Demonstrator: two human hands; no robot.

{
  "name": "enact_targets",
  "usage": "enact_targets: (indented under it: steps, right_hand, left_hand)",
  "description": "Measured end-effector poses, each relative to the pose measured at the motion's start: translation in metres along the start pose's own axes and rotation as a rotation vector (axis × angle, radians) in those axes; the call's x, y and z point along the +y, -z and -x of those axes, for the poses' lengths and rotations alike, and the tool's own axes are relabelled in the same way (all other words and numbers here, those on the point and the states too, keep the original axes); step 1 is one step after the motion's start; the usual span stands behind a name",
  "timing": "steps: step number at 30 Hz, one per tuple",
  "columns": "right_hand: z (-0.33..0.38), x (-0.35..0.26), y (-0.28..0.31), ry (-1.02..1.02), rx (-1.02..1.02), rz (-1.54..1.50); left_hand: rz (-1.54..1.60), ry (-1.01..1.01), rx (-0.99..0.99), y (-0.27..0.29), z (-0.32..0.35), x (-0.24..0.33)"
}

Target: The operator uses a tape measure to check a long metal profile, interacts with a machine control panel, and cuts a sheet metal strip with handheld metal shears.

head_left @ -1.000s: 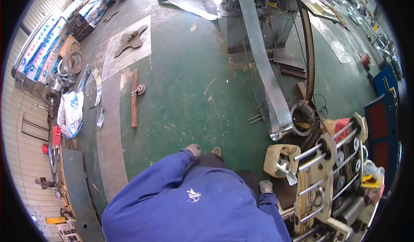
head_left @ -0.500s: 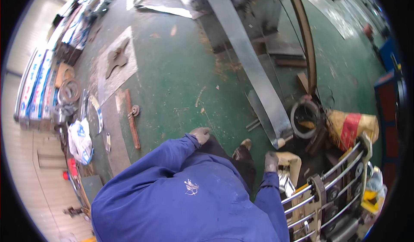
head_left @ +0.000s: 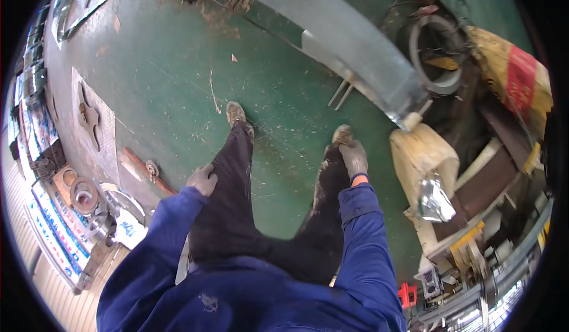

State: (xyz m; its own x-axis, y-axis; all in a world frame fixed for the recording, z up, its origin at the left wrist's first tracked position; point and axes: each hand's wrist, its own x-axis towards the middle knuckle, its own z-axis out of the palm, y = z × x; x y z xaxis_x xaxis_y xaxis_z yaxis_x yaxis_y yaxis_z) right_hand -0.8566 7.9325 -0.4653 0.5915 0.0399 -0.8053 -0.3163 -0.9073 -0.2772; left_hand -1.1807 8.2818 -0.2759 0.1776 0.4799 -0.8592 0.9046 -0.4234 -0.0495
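My left hand (head_left: 203,181), in a grey glove, rests on my dark trousers (head_left: 228,184) near the left knee. Its fingers lie loosely on the cloth and grip nothing that I can see. The right hand (head_left: 354,159), gloved the same way, lies over the right knee, with its fingers toward the shoe (head_left: 342,135). Beyond the right hand, the end of a long grey metal strip (head_left: 367,47) slopes down to a small pale block (head_left: 411,122). A worn cream container (head_left: 422,148) stands to the right, with crumpled silver foil (head_left: 435,201) at its lower side.
A round metal ring (head_left: 416,53) and a yellow-and-red sack (head_left: 518,77) sit at the upper right. Two thin rods (head_left: 341,95) lie under the strip. On the left are a reddish-brown bar (head_left: 142,166), a flat brown piece (head_left: 89,117) and a white bag (head_left: 130,230).
The view has turned and tipped downward, showing both legs. The right hand has gone from beside the cream container to the right knee; the left hand still rests on the left leg.
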Motion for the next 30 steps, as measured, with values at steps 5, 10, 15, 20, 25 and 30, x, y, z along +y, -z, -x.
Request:
enact_targets:
  steps: [5, 10, 15, 20, 25, 30]
  right_hand:
    - [-0.228, 0.095, -0.127, 0.281, 0.315, 0.316]
    - [-0.328, 0.021, -0.165, 0.084, 0.207, -0.187]
    - [-0.345, -0.006, -0.184, 0.026, 0.561, 0.15]
    - [-0.31, -0.006, -0.202, -0.137, 0.084, -0.182]
    - [-0.219, -0.026, -0.251, -0.177, 0.007, -0.154]
    - [-0.116, -0.006, -0.245, -0.253, -0.238, -0.347]
  left_hand:
    - [0.221, -0.174, -0.023, 0.013, -0.078, -0.01]
    - [0.173, -0.022, -0.026, 0.026, -0.098, -0.017]
    - [0.217, 0.03, -0.035, 0.031, -0.106, -0.021]
    - [0.23, 0.058, -0.011, 0.035, -0.097, -0.016]
    - [0.205, 0.097, 0.01, 0.033, -0.079, -0.023]
    - [0.307, 0.113, -0.033, 0.022, -0.064, -0.049]
